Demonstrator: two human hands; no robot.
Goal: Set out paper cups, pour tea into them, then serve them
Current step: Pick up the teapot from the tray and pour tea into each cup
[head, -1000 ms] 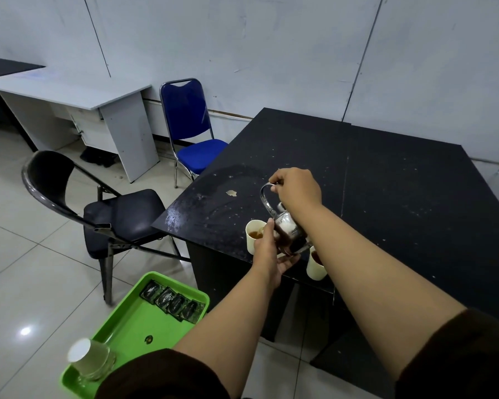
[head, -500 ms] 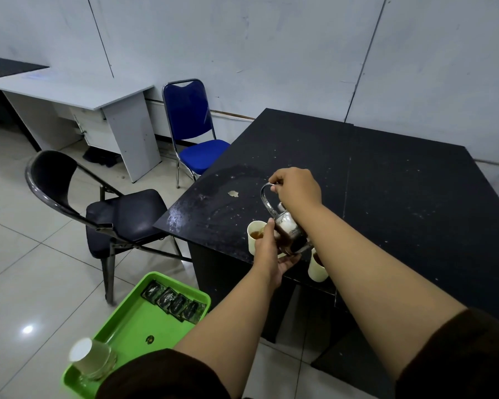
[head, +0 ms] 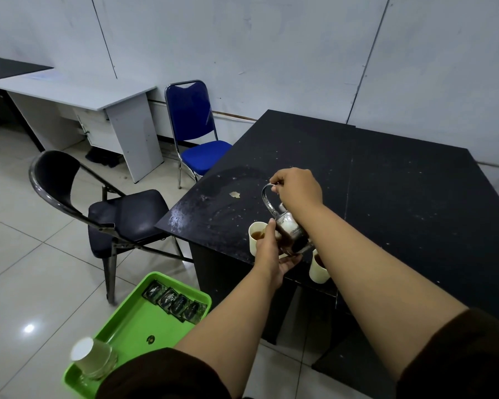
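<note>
Right hand (head: 297, 187) grips the handle of the tilted teapot (head: 290, 233) over the table (head: 401, 197) near its front-left corner, left hand (head: 271, 254) cups its underside, hiding the spout, one cup (head: 257, 237) beside it, another cup (head: 319, 269) half behind the forearm.

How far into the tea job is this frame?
Done: two paper cups stand at the black table's near edge, and the right cup already holds tea. In hand: the right hand tips the teapot by its handle, the left hand supports its underside, and the left cup is partly filled. Left: serving.
</note>
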